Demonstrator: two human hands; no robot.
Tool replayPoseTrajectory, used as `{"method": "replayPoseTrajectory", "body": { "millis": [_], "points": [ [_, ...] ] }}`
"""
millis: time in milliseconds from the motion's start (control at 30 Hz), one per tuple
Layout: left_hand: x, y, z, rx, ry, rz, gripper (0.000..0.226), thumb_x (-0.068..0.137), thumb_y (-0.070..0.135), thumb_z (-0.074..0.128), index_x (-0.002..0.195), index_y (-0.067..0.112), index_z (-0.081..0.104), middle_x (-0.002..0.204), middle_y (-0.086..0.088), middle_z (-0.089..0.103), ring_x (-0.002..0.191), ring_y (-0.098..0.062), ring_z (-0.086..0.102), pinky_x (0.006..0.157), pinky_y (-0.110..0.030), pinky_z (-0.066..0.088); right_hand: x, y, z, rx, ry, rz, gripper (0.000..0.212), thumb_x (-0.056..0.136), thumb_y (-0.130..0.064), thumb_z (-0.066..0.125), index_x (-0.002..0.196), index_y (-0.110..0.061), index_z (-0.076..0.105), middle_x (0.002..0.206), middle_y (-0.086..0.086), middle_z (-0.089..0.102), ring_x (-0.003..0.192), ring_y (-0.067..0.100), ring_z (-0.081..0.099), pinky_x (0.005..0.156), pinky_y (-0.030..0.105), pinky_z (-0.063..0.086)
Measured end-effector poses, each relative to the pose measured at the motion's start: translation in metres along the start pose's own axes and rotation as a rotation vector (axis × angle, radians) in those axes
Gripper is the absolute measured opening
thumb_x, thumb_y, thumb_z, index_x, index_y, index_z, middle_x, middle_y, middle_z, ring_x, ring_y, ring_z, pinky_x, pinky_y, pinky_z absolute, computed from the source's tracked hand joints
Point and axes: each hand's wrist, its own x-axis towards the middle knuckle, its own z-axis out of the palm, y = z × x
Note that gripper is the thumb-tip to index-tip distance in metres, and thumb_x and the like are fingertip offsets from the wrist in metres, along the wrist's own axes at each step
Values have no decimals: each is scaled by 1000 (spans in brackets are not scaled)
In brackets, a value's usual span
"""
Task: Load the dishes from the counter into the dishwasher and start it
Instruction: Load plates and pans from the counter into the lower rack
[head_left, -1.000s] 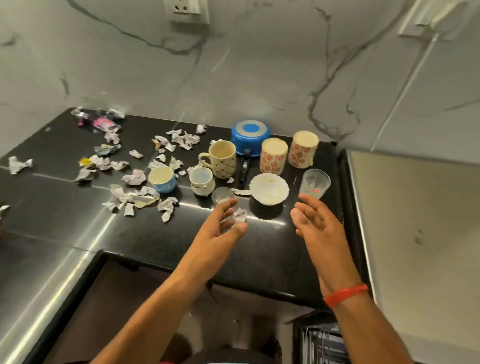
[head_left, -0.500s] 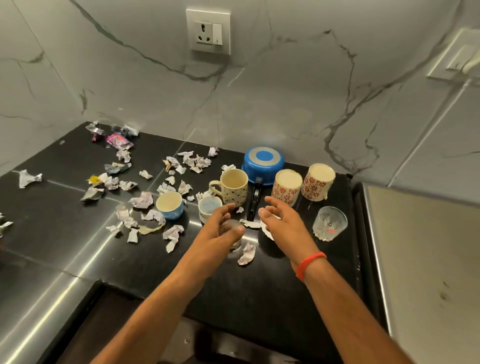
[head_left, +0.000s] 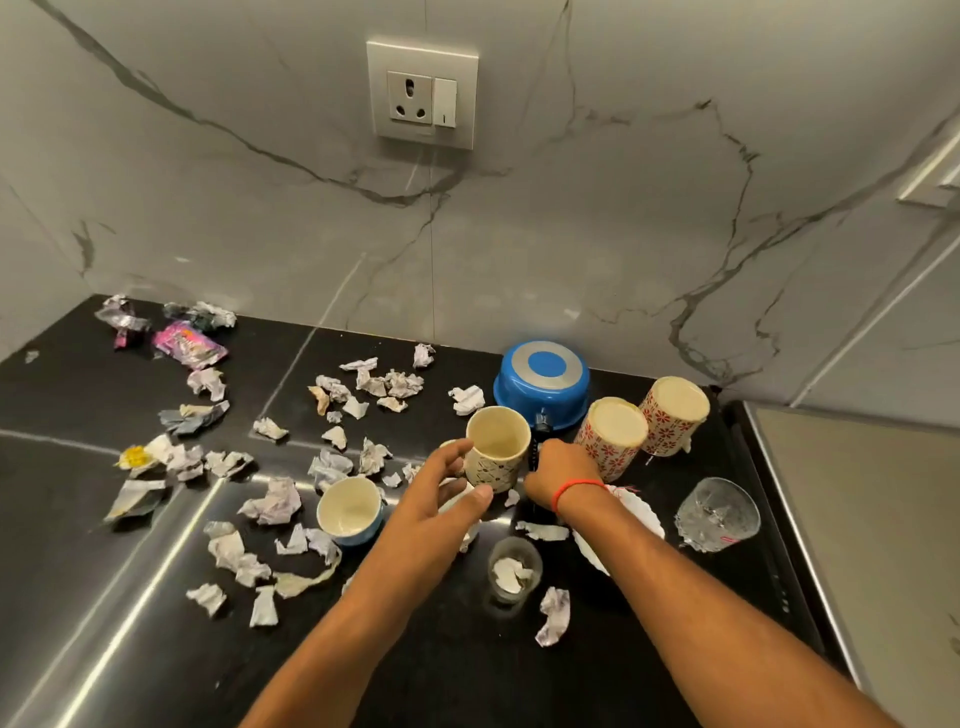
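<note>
Reaching across the black counter (head_left: 156, 649), the right hand (head_left: 553, 475) curls its fingers round the dark pan handle (head_left: 540, 425) just right of the cream mug (head_left: 496, 449); how firmly it grips, I cannot tell. The left hand (head_left: 441, 499) hovers with fingers spread near that mug's left side, over a small cup it mostly hides. A clean pickup probably means closing fully on the handle and drawing the upturned blue pan (head_left: 543, 382) out carefully, since the floral cups (head_left: 613, 441) stand just right of it. Paper scraps (head_left: 272, 501) lie all around the dishes.
</note>
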Motion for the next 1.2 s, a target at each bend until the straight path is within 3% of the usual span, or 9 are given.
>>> {"method": "replayPoseTrajectory", "body": {
  "millis": [200,367,567,700,800,1000,1100,1200],
  "points": [
    [10,-9,-21,-22,-20,-28,38,100,15,62,122,46,60,106,42,64,110,14,60,79,-7,49,15,0,10,-147,27,59,37,88,-38,69,118,-17,66,114,9,69,106,28,66,85,36,54],
    [10,-7,-28,-62,-19,-53,37,100,19,63,127,43,61,116,26,67,108,14,61,76,-4,48,21,-5,12,-157,40,67,37,86,-36,71,117,-15,67,115,10,70,106,28,66,85,37,55],
    [13,-4,-30,-74,-41,-54,35,99,18,63,126,41,63,111,26,71,113,9,62,81,-9,50,21,-2,-3,-47,91,87,54,78,-40,78,117,-9,59,112,11,67,104,29,65,85,37,55],
    [12,-1,-28,-71,-74,-49,35,99,22,64,127,42,64,122,21,69,120,6,59,95,-17,47,21,1,-12,3,25,89,40,78,-38,76,106,-14,61,103,8,66,97,24,62,78,33,52],
    [11,2,-29,-62,-86,-43,35,99,21,64,127,41,65,121,18,71,118,4,61,100,-22,47,19,4,-16,52,6,88,25,85,-37,64,95,-15,60,95,8,65,91,25,63,74,33,51],
    [6,0,-34,-79,-77,-51,31,99,20,64,125,38,66,111,22,72,106,5,66,91,-23,50,4,5,-30,209,91,87,24,91,-32,56,103,-12,54,91,7,61,87,28,60,66,33,41],
    [5,0,-32,-84,-84,-45,31,98,18,64,122,37,68,116,16,72,107,4,66,95,-29,51,-9,3,-36,230,136,65,27,92,-32,54,109,-11,50,94,7,59,90,29,59,74,37,47],
    [5,2,-25,-73,-119,-21,32,98,19,64,123,38,67,114,21,72,107,5,66,97,-31,51,-30,1,-39,327,207,43,25,93,-32,53,107,-12,51,92,7,63,89,29,61,81,45,53]
  ]
}}
